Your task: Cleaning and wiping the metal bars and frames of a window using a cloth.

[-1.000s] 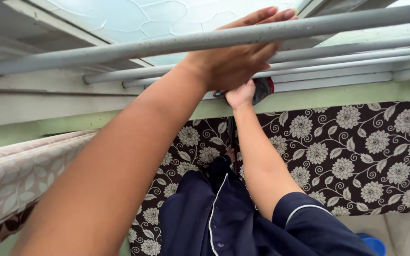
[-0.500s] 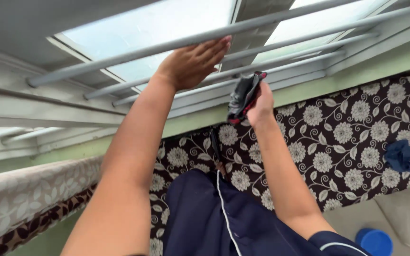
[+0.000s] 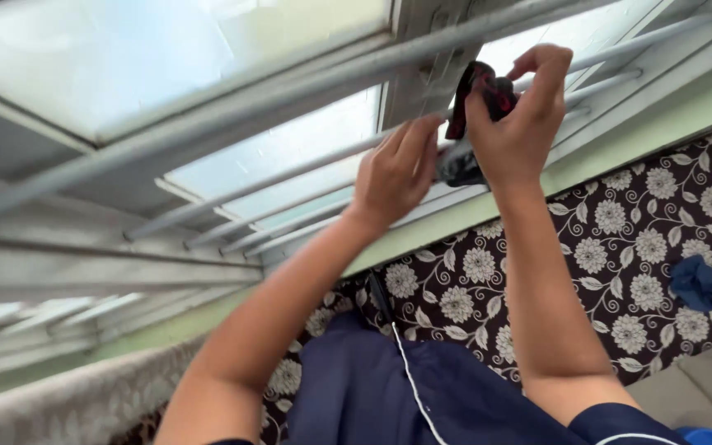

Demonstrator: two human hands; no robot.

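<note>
The dark red-and-black cloth (image 3: 478, 91) was bunched against the grey window bar (image 3: 306, 86), close to the upright frame post (image 3: 430, 58) and just in front of the frosted glass pane (image 3: 175, 58). The right hand (image 3: 512, 124) held the cloth from the outer side, its grip closed around the upper fold with the thumb and forefinger pinched above the bar. The left hand (image 3: 397, 169) rested just beside the lower, darker end of the cloth, fingers extended and touching or nearly touching it; whether that grip was closed on the fabric could not be determined, as the fingertips were partly hidden. Further parallel bars (image 3: 208, 222) ran below and to the left. Beneath the sill, a dark floral-patterned fabric (image 3: 620, 247) covered the surface, with a small blue cloth (image 3: 702, 284) lying on it well apart from the hands. A navy garment with a white stripe (image 3: 389, 395) occupied the lower foreground. To perform the wipe well, in judgement, the cloth should be wrapped fully around the bar, the right-hand grip kept firm, and the left hand used to steady the free end so the fabric does not slip off near the post, where grime is likely to collect.
</note>
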